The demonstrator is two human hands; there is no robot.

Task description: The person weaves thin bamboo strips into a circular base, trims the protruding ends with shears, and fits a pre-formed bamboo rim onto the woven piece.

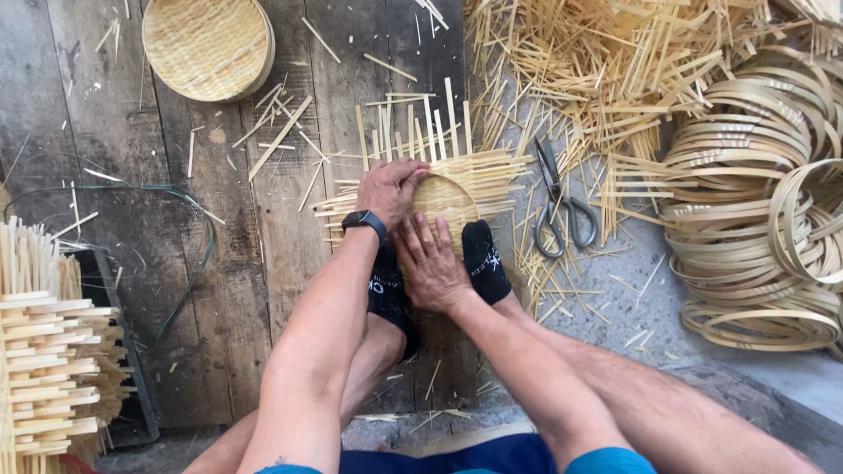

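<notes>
We observe a person seated on the ground, working on a woven bamboo mat (457, 180) that lies flat on dark wooden planks (132, 263). The mat sits directly ahead of the person, its far strips standing out loose and uneven. A round bamboo hoop (445, 197) lies on the mat's near part, and both feet in black socks (483, 259) press against the mat's near edge.

The left hand (391, 189) rests palm down on the mat at the hoop's left rim, fingers curled onto the strips; we cannot tell whether it pinches a strip. A black wristwatch (363, 221) sits on that wrist. The right hand (430, 263) lies flat with fingers spread, its fingertips touching the hoop's near rim, holding nothing.

We note scissors (562, 206) with grey handles lying on the concrete just to the right of the mat, apart from both hands. Further right is a heap of coiled bamboo rings (755, 228), with loose bamboo splints (597, 61) scattered above them. A finished round woven tray (207, 46) lies at the upper left, well apart from the mat. Stacked bamboo slats (39, 351) stand at the left edge.
</notes>
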